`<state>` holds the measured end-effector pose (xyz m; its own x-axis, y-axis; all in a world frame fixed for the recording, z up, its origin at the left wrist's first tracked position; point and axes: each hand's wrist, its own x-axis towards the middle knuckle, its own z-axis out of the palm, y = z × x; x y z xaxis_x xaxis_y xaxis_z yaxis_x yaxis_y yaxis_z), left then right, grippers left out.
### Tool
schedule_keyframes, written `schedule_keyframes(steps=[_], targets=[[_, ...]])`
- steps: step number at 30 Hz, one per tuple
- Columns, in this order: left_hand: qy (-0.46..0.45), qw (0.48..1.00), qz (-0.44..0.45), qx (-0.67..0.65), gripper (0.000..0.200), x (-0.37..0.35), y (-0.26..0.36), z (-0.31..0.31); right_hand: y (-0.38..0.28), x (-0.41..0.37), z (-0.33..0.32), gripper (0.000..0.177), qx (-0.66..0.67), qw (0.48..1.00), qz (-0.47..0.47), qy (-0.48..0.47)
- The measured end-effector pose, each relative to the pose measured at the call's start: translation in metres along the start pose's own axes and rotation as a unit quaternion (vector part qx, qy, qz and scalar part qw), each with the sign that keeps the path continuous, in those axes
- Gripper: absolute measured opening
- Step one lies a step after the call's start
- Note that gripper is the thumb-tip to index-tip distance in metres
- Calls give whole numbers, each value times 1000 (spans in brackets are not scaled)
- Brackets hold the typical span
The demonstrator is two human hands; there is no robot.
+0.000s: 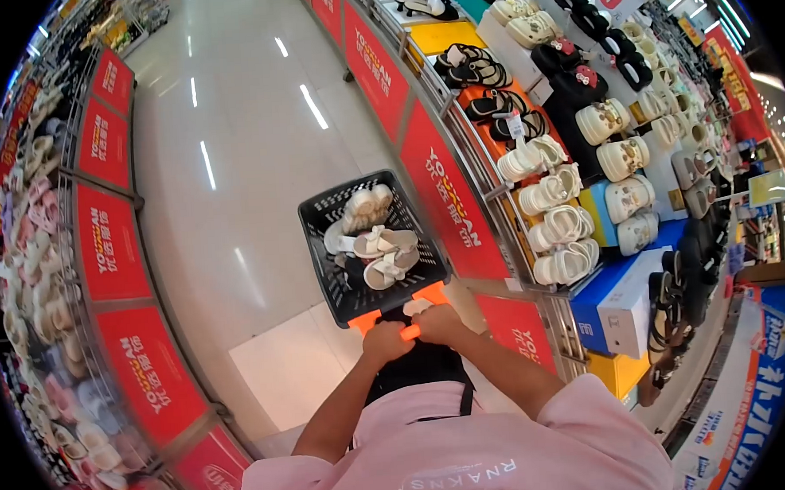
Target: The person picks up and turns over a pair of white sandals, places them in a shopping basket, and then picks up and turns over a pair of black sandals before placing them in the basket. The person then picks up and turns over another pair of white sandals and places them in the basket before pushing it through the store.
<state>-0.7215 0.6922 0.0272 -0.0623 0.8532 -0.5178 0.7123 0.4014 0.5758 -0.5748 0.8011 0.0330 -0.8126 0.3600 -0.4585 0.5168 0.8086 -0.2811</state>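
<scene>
Both of my hands are wrapped around the orange handle of a black shopping basket. My left hand is closed on the handle's left part, and my right hand grips it on the right. Inside the basket lies a pair of pale strappy sandals near the middle. Behind them sits another pair of light-coloured shoes. A dark item beside the sandals is too small to make out.
On the right a long display rack holds white sandals, clogs and black sandals. Red panels front it. To the left another rack with shoes runs along the aisle. Shiny tiled floor lies between them.
</scene>
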Motion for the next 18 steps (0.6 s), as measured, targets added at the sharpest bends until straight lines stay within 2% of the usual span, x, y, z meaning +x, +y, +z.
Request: schedule_keyframes(steps=[4,8,13,17,18], targets=[[-41,999,-4,20,35,11,-10,-13,1,13,4,16,50,998,0,23],[-71,996,-11,45,36,19,-20,-24,-4,22,0,18,74,997,-18,-6],[-109,991,-16,81,36,29,-22,-58,-16,36,-14,19,111,993,10,-22],[-121,987,-29,103,38,44,-13,-84,-8,52,-29,19,128,991,15,-21],[-114,989,-27,84,37,49,-16,-84,-2,55,-33,20,118,993,-11,-14]])
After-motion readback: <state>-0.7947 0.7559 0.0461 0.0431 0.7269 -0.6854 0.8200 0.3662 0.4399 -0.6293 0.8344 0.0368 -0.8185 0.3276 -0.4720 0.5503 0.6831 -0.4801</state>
